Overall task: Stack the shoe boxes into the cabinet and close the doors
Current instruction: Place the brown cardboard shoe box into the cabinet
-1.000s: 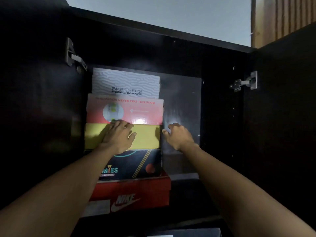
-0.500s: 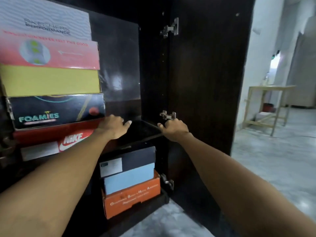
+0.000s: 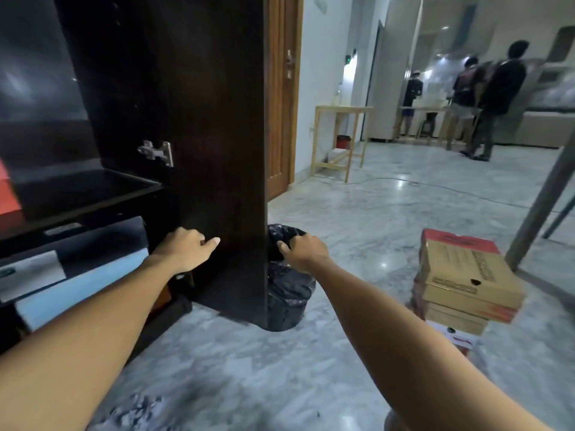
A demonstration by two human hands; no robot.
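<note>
Dim indoors; glare patches on floor (image 3: 385, 265); motion blur, wide-angle edge distortion.

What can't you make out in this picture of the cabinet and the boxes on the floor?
Head view only:
- Stack of shoe boxes on the floor: print blurred, lowest box mostly hidden by those above.
- Cabinet's left part: cut off by the frame edge; only slivers of the red box show.
- Bin with black bag: half hidden behind the open cabinet door.
- People in the background: too small and blurred.
</note>
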